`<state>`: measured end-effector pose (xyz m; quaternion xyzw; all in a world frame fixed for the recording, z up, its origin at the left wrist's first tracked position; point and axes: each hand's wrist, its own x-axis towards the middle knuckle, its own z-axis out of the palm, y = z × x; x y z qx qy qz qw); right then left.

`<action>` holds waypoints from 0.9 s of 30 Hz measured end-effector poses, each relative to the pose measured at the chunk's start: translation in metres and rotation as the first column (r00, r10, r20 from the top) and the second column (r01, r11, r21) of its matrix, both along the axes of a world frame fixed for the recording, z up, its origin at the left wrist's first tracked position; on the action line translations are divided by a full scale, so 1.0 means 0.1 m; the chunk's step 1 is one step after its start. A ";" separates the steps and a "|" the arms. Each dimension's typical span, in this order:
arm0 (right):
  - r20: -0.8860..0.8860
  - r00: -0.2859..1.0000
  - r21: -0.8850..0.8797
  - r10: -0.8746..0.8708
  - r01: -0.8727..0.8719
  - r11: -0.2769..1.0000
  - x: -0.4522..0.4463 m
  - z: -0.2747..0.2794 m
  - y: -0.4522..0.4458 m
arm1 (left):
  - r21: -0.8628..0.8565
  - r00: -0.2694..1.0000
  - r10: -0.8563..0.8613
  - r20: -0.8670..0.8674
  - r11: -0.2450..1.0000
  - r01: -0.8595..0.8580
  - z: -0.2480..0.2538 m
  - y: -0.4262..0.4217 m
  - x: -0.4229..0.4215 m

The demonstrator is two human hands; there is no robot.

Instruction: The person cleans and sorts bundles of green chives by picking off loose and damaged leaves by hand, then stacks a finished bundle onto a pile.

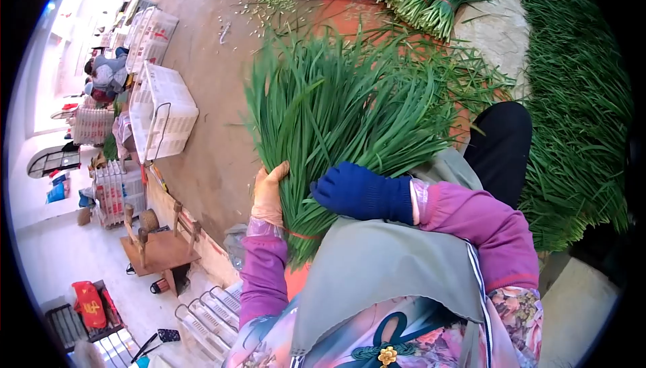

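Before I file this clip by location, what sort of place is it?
Probably a vegetable packing or sorting area: a big heap of leafy greens, tied bundles and white plastic crates.

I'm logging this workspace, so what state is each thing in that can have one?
Bunch: held, leaves fanned out.
Red band: around the bunch near its base.
Left hand: gloved, gripping the bunch's side.
Right hand: gloved, curled over the bunch; grip firmness unclear.
Bundles: tied, lying down.
Heap: leaves spread out, no bands visible.
White crate: on the floor, contents unclear.
Apron: worn.
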<state>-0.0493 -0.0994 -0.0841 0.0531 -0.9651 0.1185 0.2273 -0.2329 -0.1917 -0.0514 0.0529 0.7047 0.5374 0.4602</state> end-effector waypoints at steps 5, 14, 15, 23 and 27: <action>-0.113 0.993 -0.046 -0.016 0.011 0.999 0.01 -0.06 0.02 | 0.154 0.993 0.088 0.073 0.983 -0.098 0.06 -0.15 0.15; -0.166 0.983 -0.342 0.080 -0.133 0.930 0.09 0.08 0.29 | 0.208 0.989 0.140 -0.049 0.970 -0.127 0.17 -0.17 0.35; -0.163 0.983 -0.336 0.082 -0.133 0.933 0.11 0.12 0.33 | 0.235 0.988 0.141 -0.069 0.964 -0.121 0.16 -0.16 0.37; -0.421 0.779 -0.560 -0.465 0.180 0.809 0.09 0.67 1.30 | 0.302 0.985 0.081 -0.150 0.953 -0.032 0.25 -0.15 0.51; -0.434 0.711 -0.287 -0.553 0.473 0.833 -0.08 0.88 1.86 | 0.324 0.981 0.055 -0.185 0.946 0.008 0.29 -0.16 0.57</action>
